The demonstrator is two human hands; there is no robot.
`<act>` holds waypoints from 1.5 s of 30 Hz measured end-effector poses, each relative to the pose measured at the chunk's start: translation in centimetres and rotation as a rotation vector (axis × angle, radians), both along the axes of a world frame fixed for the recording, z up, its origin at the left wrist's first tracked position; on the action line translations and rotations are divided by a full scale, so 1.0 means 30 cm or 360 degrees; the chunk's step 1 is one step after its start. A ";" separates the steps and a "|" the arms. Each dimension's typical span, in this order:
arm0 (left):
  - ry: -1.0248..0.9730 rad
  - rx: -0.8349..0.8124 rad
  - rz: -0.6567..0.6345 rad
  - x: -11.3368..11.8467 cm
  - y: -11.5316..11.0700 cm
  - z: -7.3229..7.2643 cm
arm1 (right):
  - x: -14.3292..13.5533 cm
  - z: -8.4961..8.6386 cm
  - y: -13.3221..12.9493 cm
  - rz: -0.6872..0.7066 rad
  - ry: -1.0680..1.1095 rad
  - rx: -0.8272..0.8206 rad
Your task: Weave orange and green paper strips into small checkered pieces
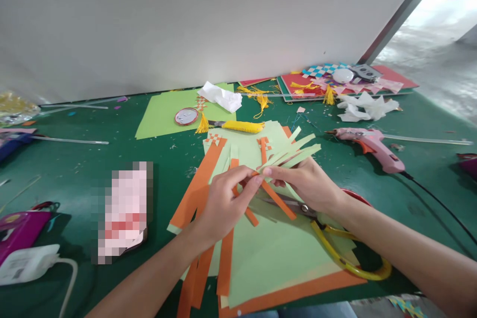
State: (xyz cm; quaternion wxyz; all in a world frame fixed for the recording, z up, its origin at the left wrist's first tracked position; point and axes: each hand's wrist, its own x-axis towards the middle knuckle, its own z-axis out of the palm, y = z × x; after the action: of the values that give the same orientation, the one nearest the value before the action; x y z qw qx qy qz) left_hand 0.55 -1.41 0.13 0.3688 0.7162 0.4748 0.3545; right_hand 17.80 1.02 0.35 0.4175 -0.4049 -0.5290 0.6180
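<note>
Between my two hands is a small weave of pale green paper strips (298, 151) and orange paper strips (278, 200). My left hand (234, 191) pinches it at its left side, thumb and forefinger pressed together. From the right, my right hand (303, 179) grips the same weave, with the green strips fanning up past its fingers. Beneath both hands lie pale green paper sheets (276, 263) over orange paper (305, 290). Scissors with yellow handles (335, 253) rest on the sheets under my right forearm, their blades partly covered. Loose orange strips (197, 184) lie left of my left hand.
A yellow box cutter (242, 126) lies beyond the sheets, near a round tin (186, 116) and crumpled tissue (221, 97). On the right rests a pink glue gun (368, 146) with its cord. A blurred pink phone-shaped object (124, 208) and a white plug (30, 264) are at left.
</note>
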 end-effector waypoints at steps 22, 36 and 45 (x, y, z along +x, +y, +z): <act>-0.0430 0.0020 0.0421 -0.057 0.067 0.006 | 0.143 0.003 0.116 -0.0576 -0.0622 0.0609; -0.1031 -0.0377 0.0362 -0.065 0.100 -0.025 | 0.086 -0.057 0.094 0.0631 -0.1958 0.2053; -0.1008 -0.0380 0.0355 -0.064 0.096 -0.023 | 0.109 -0.044 0.105 0.0564 -0.1667 0.1756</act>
State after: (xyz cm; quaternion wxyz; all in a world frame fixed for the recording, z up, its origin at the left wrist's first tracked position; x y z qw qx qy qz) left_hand -1.36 1.46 -0.56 0.5379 0.4664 0.4501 0.5390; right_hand 21.06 4.16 -0.97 0.1494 -0.2872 -0.9448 0.0513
